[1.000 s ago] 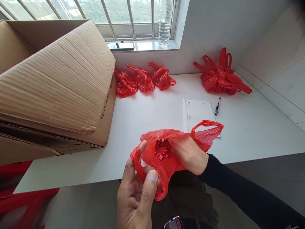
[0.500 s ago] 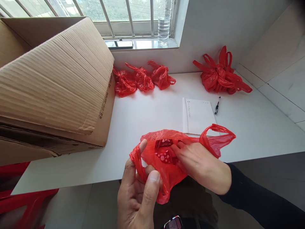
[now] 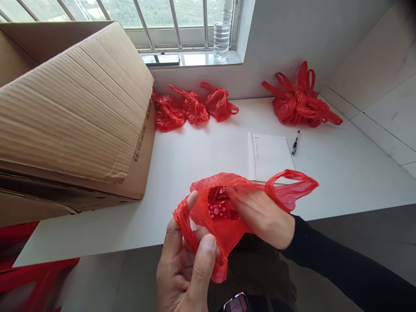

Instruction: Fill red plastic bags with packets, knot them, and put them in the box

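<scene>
A thin red plastic bag (image 3: pixel 227 238) with its mouth open is held over the table's front edge. My left hand (image 3: pixel 186 271) grips one of its handles, the loop running around the fingers and thumb. My right hand (image 3: pixel 260 212) reaches into the bag from the right, and its fingertips are blurred and hidden inside. Small red packets with white print (image 3: pixel 218 210) lie in the bag, next to those fingers. On the right the bag's other handle (image 3: pixel 292 190) stands up loose above my right wrist.
On the left stands a big open cardboard box (image 3: pixel 78 108). Tied red bags (image 3: pixel 196 107) line the wall, with a larger bunch (image 3: pixel 300 102) at the back right. A notepad (image 3: pixel 271 158) and a pen (image 3: pixel 295 145) lie on the white table (image 3: pixel 182 160). A water bottle (image 3: pixel 222 37) and a phone (image 3: pixel 160 60) rest on the windowsill.
My right hand has moved left and deeper into the bag. The packets inside show a little more, and the loose handle has shifted slightly left. My left hand keeps its grip.
</scene>
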Motion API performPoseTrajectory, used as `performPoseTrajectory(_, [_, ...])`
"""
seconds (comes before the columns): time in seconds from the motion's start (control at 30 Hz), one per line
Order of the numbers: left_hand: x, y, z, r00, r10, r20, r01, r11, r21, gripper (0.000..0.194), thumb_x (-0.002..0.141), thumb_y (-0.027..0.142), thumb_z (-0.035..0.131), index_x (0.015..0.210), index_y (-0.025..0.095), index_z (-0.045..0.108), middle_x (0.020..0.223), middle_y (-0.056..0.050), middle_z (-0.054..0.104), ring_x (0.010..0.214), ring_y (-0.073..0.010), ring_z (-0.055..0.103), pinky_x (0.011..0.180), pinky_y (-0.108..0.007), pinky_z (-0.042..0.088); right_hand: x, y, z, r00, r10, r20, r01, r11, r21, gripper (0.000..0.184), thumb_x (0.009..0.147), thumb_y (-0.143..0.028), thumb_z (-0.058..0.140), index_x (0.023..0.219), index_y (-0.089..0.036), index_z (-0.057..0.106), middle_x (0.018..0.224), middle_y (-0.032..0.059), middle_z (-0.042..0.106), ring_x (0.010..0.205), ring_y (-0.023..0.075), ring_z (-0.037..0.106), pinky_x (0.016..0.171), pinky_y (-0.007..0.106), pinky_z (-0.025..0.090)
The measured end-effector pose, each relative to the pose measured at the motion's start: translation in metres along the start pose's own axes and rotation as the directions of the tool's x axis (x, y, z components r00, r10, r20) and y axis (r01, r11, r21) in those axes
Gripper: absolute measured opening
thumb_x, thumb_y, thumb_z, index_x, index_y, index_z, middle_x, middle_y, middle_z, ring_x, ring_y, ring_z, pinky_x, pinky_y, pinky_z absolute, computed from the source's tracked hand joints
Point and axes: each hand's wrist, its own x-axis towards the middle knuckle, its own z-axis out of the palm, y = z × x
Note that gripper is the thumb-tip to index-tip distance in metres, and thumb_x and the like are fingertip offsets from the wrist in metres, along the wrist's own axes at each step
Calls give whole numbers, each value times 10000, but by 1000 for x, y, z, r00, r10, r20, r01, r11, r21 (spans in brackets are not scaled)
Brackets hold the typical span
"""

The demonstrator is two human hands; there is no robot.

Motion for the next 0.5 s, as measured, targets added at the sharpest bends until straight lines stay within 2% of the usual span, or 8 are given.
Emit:
performPoseTrajectory(0.07, [1,-1,1,1000,5,12,-4,1000,-8,534,864,420,769,1379,357,641,644,50,502,588,-101,446,570,-160,474,-4,5,-14,1000,11,20,-12,999,30,268,990,-74,416,1080,-168,650,998,129,712,949,260,688,875,404,574])
performPoseTrajectory(0.13, [1,-2,3,999,21,31,-21,1000,-12,493,876,423,760,1355,349,674,644,44,497,593,-107,433,578,-160,477,-5,9,-17,997,36,62,-37,999,16,268,975,-74,426,986,-168,677,891,129,710,856,268,693,820,409,582])
performPoseTrajectory(0.2, [1,-4,4,998,31,52,-30,999,-10,472,885,411,752,1348,345,691,648,40,504,596,-113,439,624,-175,506,-3,12,-10,995,80,63,-78,997,-25,258,946,-60,457,926,-168,691,845,134,706,815,277,689,788,416,581])
performPoseTrajectory(0.37, [2,-6,4,996,30,85,-30,1000,-6,445,895,399,740,1336,366,697,685,33,560,618,-132,480,759,-238,553,2,15,15,986,163,-22,-164,981,-107,241,924,-56,495,901,-167,707,854,151,706,875,307,684,815,446,569])
performPoseTrajectory(0.5, [3,-6,1,995,27,95,-28,1000,9,475,906,399,730,1373,341,671,719,20,593,611,-138,494,687,-241,534,-2,17,11,995,94,-21,-95,993,-76,262,959,-74,459,940,-156,707,910,158,712,907,295,683,838,434,563])
